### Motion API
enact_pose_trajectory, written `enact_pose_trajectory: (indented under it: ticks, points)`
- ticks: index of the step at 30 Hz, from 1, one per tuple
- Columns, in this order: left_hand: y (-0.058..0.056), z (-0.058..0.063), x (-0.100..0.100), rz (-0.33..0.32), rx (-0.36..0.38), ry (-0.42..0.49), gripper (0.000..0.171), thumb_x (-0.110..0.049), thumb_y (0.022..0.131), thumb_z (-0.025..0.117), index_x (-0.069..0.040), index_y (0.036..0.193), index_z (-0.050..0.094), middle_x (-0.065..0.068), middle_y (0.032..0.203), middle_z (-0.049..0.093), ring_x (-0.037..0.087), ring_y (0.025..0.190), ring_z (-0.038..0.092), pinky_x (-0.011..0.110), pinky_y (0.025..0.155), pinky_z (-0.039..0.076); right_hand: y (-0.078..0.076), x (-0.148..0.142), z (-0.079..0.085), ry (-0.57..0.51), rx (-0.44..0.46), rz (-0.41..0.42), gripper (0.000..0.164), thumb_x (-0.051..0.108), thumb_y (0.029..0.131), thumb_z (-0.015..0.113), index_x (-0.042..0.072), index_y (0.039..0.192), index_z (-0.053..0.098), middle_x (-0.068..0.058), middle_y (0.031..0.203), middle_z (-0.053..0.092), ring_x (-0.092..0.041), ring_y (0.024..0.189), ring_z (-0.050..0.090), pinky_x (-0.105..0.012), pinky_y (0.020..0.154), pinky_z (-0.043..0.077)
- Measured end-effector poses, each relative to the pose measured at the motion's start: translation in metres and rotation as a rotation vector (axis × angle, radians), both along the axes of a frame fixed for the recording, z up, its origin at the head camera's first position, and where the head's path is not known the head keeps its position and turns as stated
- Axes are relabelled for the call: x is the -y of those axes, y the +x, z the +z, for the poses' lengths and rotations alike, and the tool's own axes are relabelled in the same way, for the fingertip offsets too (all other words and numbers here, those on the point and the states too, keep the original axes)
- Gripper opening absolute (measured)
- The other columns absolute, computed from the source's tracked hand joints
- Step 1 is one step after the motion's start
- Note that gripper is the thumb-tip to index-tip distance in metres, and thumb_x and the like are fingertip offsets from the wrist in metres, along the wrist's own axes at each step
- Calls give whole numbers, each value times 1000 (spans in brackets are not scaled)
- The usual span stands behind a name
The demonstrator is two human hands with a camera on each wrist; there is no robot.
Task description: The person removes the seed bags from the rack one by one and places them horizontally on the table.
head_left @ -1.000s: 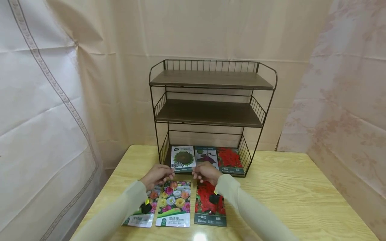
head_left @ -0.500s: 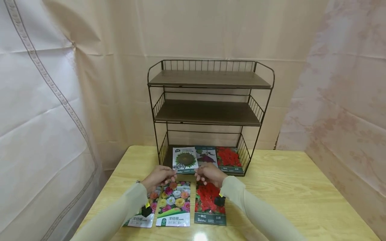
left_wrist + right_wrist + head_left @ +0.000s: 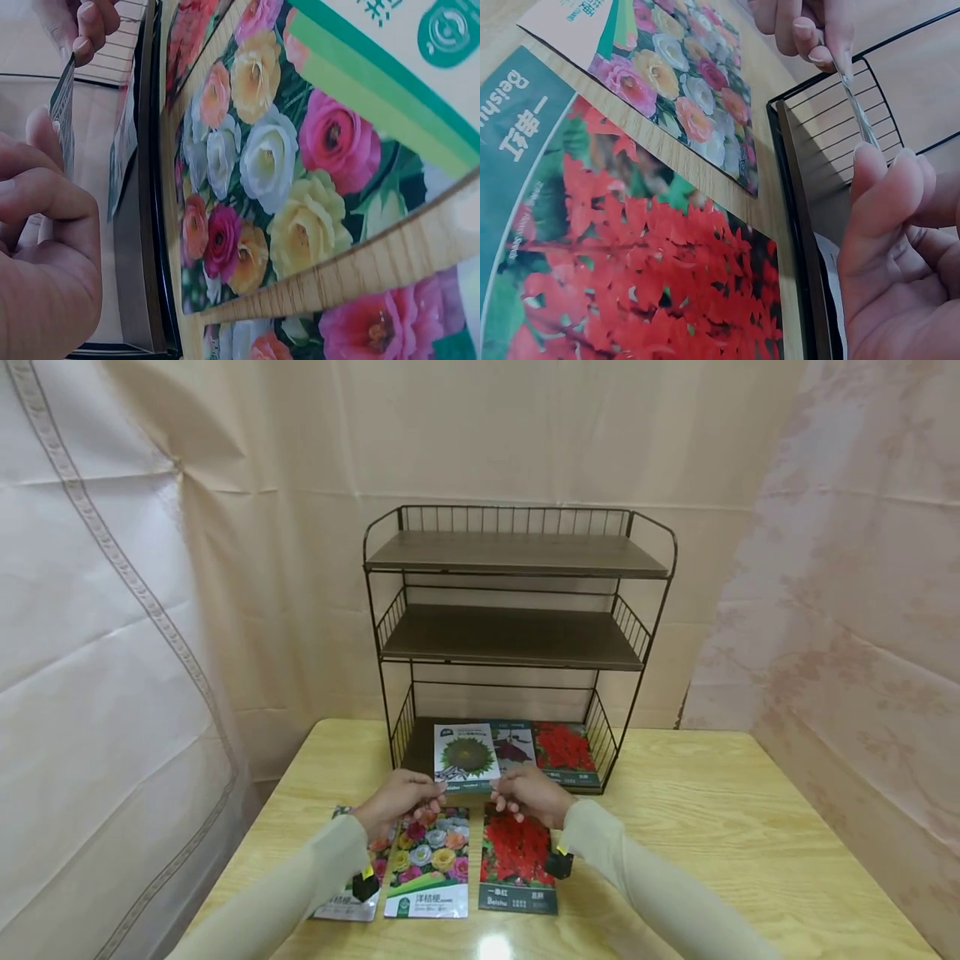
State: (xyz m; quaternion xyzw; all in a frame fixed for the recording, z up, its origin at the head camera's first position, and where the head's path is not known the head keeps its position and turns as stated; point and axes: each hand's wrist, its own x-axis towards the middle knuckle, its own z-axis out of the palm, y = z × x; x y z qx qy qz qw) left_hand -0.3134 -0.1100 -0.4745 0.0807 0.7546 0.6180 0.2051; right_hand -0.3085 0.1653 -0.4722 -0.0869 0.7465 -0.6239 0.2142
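Both hands pinch a sunflower seed packet by its two near corners, left hand at one and right hand at the other. The packet is over the front of the lowest shelf, face up, overlapping a packet with a dark purple picture in the head view. A red-flower packet lies to the right on that shelf. From the right wrist, the held packet shows edge-on between the fingertips of both hands. In the left wrist view its thin edge also spans the hands.
A dark three-tier wire rack stands at the table's back. In front of it lie two mixed-flower packets, one at the middle and one partly under the left forearm, and another red-flower packet. Cloth curtains surround the table.
The hands and the sunflower packet have shifted slightly right across the shelf, so the packet covers more of the purple-pictured one. Both hands keep their pinch. The head view has shifted a little.
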Motion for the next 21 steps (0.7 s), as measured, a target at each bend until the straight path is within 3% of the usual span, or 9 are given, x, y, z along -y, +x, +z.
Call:
enact_pose_trajectory:
  ticks: [8,12,21]
  points:
    - [6,7,-9,-51,22,53,34,-23,103,65,11,105,71,13,81,71,8,54,48,20,49,38,9,-13,6,8,-5,-11,26,14,107,53,-7,103,68,-6,78,65,-10,57,44,-23,51,43]
    - [7,10,-12,-62,3,64,31,-23,104,65,7,101,73,16,85,72,6,51,47,18,47,36,10,-18,8,5,-7,-19,30,16,107,54,-12,107,66,-5,77,65,-9,56,43,-24,50,41]
    - [20,8,-19,-77,0,27,31,-29,101,69,-1,96,77,15,84,73,7,52,44,23,50,38,23,-29,6,2,13,-14,28,16,106,56,-9,103,67,-5,76,65,-10,55,44,-23,48,43]
